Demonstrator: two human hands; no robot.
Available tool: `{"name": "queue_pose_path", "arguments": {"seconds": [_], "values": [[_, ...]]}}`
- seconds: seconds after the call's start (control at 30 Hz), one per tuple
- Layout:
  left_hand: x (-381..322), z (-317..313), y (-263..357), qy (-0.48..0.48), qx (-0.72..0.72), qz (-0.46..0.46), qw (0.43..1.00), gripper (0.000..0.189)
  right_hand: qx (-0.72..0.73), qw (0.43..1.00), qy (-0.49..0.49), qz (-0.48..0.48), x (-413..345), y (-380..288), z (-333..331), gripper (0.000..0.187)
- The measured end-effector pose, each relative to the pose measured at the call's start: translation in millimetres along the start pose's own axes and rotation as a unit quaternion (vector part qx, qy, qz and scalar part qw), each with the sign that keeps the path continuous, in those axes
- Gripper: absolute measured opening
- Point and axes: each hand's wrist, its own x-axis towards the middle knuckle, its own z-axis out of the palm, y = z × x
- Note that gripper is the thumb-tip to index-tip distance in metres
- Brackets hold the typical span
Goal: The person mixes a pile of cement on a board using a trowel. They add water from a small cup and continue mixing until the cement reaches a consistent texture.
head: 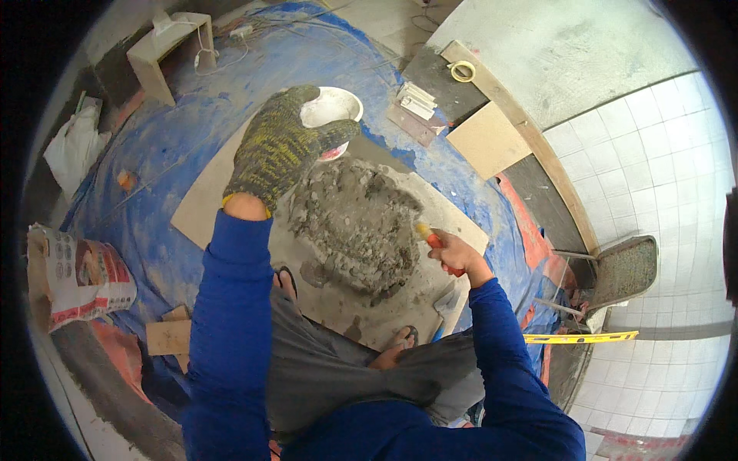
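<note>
My left hand [282,141], in a yellow and black knit work glove, grips a white plastic bowl [337,106] above the far side of a pile of wet gray mortar [360,225]. The mortar lies on a pale board [199,213]. My bare right hand [458,256] is closed around the red and yellow handle [426,233] of a tool at the pile's right edge. The working end of that tool cannot be made out. A putty knife or trowel [447,302] lies on the board near my right foot.
A blue tarp [173,138] spreads under the board. A printed bag [92,276] stands at left. At right are a chair [625,274], a yellow spirit level [582,337], a square tile [489,140] and a tape roll [462,71]. A small bench [167,43] stands far left.
</note>
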Motion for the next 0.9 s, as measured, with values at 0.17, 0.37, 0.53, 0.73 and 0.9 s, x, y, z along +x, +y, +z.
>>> {"name": "queue_pose_path", "arguments": {"seconds": [0.17, 0.37, 0.53, 0.73, 0.9], "values": [[-1.1, 6.0, -0.3, -0.014, -0.047, 0.004, 0.999, 0.061, 0.056, 0.99, 0.032, 0.127, 36.8, 6.1, 56.4, 0.026], [5.2, 15.8, 20.6, -0.019, -0.062, -0.025, 0.998, 0.077, 0.097, 0.994, 0.004, 0.049, 22.2, 1.1, 99.0, 0.016], [-1.2, 25.1, 11.6, -0.002, -0.028, 0.037, 0.999, 0.066, 0.136, 0.99, -0.011, 0.041, -34.2, 57.3, 31.5, 0.036], [3.4, 32.8, 3.1, -0.018, -0.032, 0.037, 0.999, 0.076, 0.338, 0.933, -0.01, 0.121, 5.4, 48.6, 143.0, 0.028], [0.5, 33.1, 29.1, -0.034, -0.015, 0.032, 0.999, 0.073, 0.32, 0.944, -0.048, 0.058, -5.1, 27.3, 135.9, 0.027]]}}
